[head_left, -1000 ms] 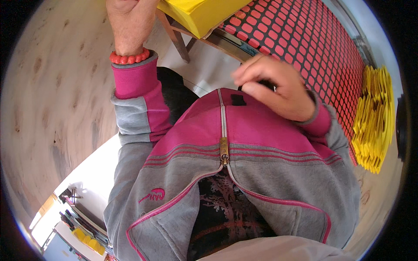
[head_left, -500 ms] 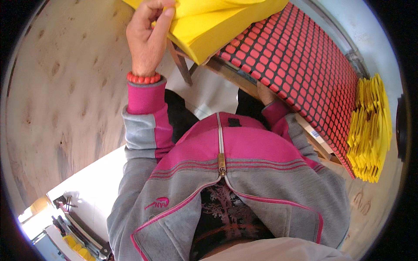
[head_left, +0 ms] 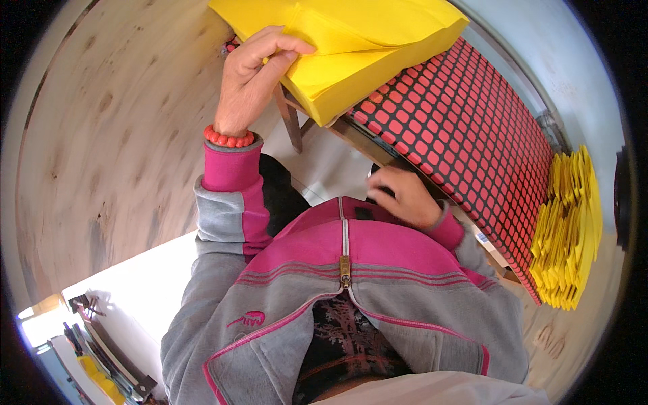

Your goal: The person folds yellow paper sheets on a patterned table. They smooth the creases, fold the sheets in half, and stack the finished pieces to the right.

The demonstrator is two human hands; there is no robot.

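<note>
My left hand, with a red bead bracelet at the wrist, pinches the lifted edge of a yellow fabric-like sheet between thumb and fingers. That sheet lies on top of a thick yellow stack, which rests on the far left end of the table. Close to my body, my right hand is in the air beside the table's near edge. Its fingers are loosely bent and slightly blurred, thumb and forefinger apart, and nothing shows in them.
A red cloth with a black grid covers the table, which stands against a pale wall. Several folded yellow pieces are piled at its right end. A wood-patterned surface extends on the left. A wooden table leg shows below the stack.
My right hand has come out from beside the table edge toward the front of my body. My left hand keeps its pinch on the yellow sheet; the view has shifted slightly.
</note>
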